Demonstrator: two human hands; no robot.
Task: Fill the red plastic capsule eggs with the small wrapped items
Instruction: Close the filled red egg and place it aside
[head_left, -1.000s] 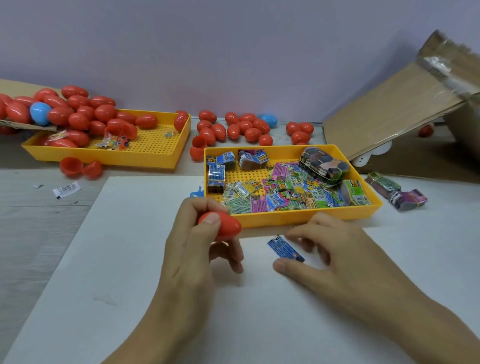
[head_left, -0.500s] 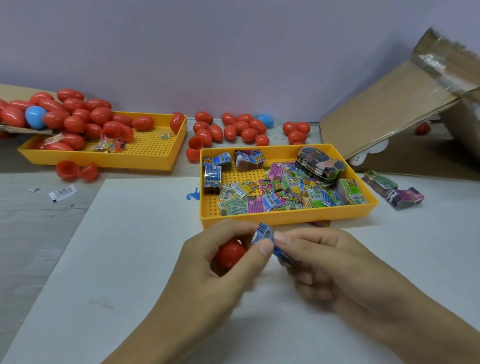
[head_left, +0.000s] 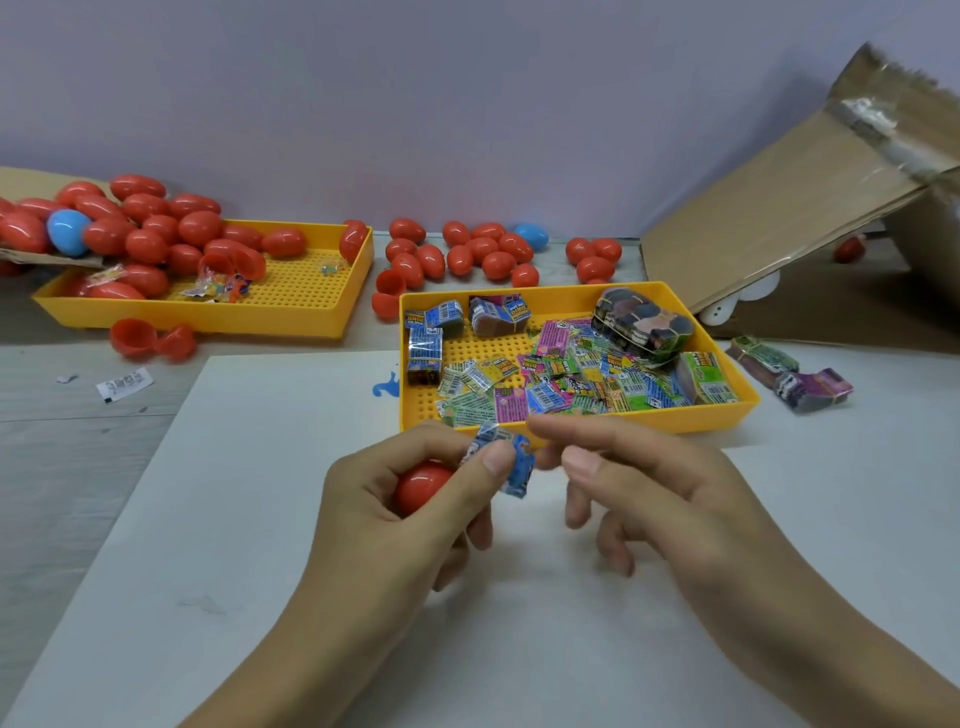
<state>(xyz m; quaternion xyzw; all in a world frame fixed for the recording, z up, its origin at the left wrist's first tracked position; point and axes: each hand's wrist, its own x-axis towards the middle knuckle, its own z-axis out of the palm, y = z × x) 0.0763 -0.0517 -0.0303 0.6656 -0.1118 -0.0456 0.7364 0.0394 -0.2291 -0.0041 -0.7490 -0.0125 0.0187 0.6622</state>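
The red egg sits cupped in the left hand, low over the white sheet just in front of the nearer yellow tray. The same hand's grip does double work: the thumb and forefinger pinch a small blue wrapped item right at the top of the egg, while the other fingers curl round the shell. A second ago that blue packet lay flat on the sheet under the right hand's fingers; it has since been lifted and brought across to the egg. The right hand now has its forefinger and thumb beside the packet's free end, the other fingers loosely bent; whether it is holding the wrapper or merely touching it I cannot tell. I'd judge the packet is being folded small enough to go in, so the filling of this egg is under way but not done. Whether the egg is open cannot be seen from here.

The nearer tray holds a heap of colourful wrapped packets. Farther back on the pale surface, a second yellow tray carries a pile of red eggs with a blue egg among them, and more eggs lie loose against the lilac wall. A cardboard flap leans in from the right.
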